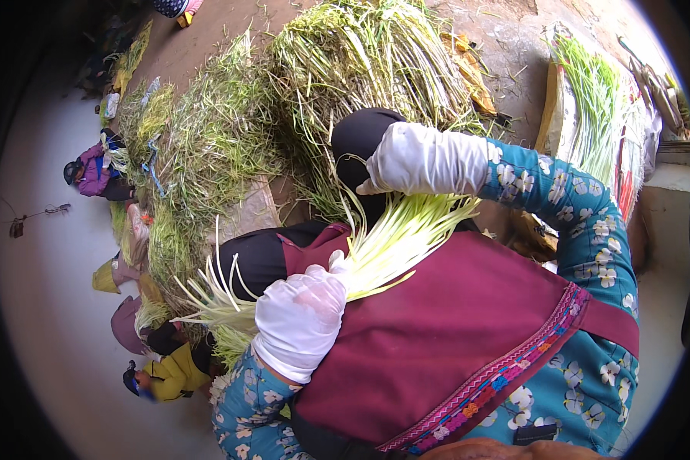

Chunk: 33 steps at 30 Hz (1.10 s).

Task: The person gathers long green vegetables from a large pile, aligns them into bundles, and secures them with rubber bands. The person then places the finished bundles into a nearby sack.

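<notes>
My left hand (302, 316), in a white glove, is closed around a bunch of long pale yellow-green leafy stalks (399, 244). The white stalk ends stick out at the left of this hand, and the leaves fan out over a maroon apron (414, 345). Above the leaves is my right hand (408, 164), also in a white glove, with its fingers bent toward my dark-clad knee (359, 135). A thin curled strand passes close to its fingertips. Whether those fingers pinch it cannot be made out.
Beyond my knees lies a large heap of green and dried stalks (374, 57), with more loose stalks (218, 126) to its left. Neater green stalks (595, 109) rest on sacking at the right. Along the left wall are a person in purple (95, 167) and a person in yellow (175, 371).
</notes>
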{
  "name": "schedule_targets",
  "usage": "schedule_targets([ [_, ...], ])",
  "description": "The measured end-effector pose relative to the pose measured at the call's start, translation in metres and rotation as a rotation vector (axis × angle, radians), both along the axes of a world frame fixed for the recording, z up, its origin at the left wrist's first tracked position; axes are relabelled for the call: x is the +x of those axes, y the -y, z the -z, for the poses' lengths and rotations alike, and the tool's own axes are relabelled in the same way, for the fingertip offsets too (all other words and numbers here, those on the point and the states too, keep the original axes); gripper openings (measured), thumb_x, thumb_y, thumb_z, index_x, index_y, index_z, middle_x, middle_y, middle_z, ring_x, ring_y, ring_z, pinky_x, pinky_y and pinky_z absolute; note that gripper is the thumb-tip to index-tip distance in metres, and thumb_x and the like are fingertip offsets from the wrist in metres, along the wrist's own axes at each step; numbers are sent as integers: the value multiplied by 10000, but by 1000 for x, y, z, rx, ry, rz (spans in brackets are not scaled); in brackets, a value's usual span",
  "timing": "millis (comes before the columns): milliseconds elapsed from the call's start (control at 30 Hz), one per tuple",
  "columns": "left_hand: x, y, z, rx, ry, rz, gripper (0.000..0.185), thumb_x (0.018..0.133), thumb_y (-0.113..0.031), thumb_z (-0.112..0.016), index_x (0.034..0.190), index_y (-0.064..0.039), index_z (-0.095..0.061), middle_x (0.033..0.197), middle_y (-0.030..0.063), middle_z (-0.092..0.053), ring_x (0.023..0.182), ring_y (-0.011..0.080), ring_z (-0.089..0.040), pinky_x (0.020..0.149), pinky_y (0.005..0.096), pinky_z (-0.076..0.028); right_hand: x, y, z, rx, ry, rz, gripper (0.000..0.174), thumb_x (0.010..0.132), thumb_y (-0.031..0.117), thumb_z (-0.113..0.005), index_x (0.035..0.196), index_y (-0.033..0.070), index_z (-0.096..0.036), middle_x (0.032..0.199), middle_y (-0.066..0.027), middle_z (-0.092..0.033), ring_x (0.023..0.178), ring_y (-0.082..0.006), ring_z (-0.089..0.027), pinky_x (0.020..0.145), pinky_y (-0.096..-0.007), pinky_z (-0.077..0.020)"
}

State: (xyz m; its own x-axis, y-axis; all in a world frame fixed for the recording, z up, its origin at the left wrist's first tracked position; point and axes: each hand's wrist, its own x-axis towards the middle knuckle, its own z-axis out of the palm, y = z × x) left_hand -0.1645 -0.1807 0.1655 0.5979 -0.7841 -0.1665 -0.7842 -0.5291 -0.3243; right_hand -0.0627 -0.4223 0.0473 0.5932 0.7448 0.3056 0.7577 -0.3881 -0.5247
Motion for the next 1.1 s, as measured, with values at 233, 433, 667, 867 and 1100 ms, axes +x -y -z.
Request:
schedule_targets([
  [233, 10, -4, -17, -64, -208, -285, 346, 851, -184, -699, 1172, -57, -686, 789, 87, -638, 674, 280, -636, 618, 381, -513, -1, 28, 29, 16, 21, 108, 116, 908, 176, -606, 860, 72, -623, 763, -104, -589, 694, -317, -626, 606, -390, -510],
  [433, 41, 9, -45, -378, -298, -472, 386, 838, -122, -784, 1203, -41, -684, 1019, 131, -734, 885, 249, -725, 771, 331, -556, 6, 83, 45, 301, 123, 716, 60, 917, 80, -664, 973, 58, -667, 886, -128, -669, 811, -287, -676, 732, -341, -563],
  [667, 103, 15, -79, -924, -1252, -1127, 347, 823, -89, -757, 1127, 32, -643, 786, 32, -652, 515, 48, -522, 431, 184, -409, -32, 191, 92, 393, -6, 1104, 532, 893, 0, -694, 1373, 201, -587, 1108, -47, -706, 917, -145, -653, 819, -278, -555],
  [867, 123, 13, -17, -1024, -1641, -1246, 487, 877, -121, -721, 1288, 71, -545, 1169, 186, -689, 562, 53, -546, 434, 182, -448, -75, 198, 121, 52, -420, 1203, 520, 881, 55, -737, 1368, 195, -621, 1050, -67, -741, 864, -152, -665, 807, -291, -554],
  [1100, 114, -20, -23, -1220, -1655, -1160, 422, 964, -211, -646, 1234, 96, -539, 626, 2, -541, 421, 71, -455, 403, 228, -358, -88, 122, 18, 816, -919, 572, 325, 942, 242, -696, 1186, 28, -716, 1096, -39, -732, 937, -107, -638, 857, -274, -506],
])
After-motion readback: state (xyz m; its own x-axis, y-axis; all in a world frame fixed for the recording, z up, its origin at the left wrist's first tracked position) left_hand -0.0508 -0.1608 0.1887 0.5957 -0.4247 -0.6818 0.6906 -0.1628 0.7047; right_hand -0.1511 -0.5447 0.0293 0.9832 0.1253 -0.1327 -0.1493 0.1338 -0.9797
